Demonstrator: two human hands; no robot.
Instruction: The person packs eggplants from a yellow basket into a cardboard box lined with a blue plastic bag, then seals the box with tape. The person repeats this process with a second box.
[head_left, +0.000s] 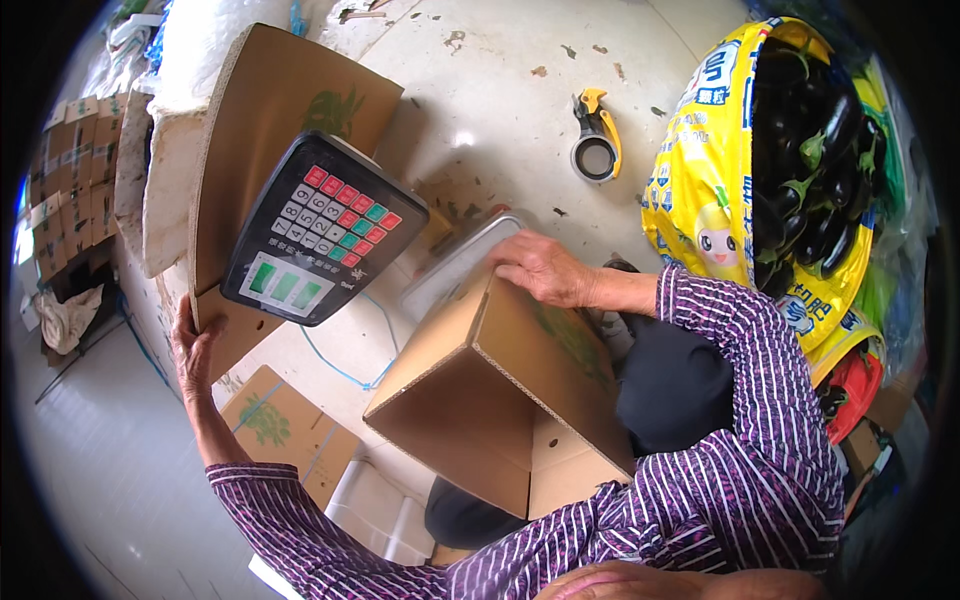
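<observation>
My left hand (196, 345) pinches the lower left edge of a cardboard piece (259, 105) with a green plant print, which stands behind the scale; whether it is a lid or a box is unclear. In front of it is the black keypad head (322, 232) of an electronic weighing scale. My right hand (544, 270) grips the far edge of an open cardboard box (480, 420). That box lies tilted before me, its open side towards me and its inside bare. A clear-rimmed scale platform (457, 259) shows partly behind the box.
A yellow woven sack (697, 195) of eggplants (814, 172) stands at the right. A tape dispenser (595, 142) lies on the floor. Flat cardboard tied with blue string (315, 442) lies at the lower left. Taped cartons (75, 172) are stacked far left. Blue cord (352, 382) trails between.
</observation>
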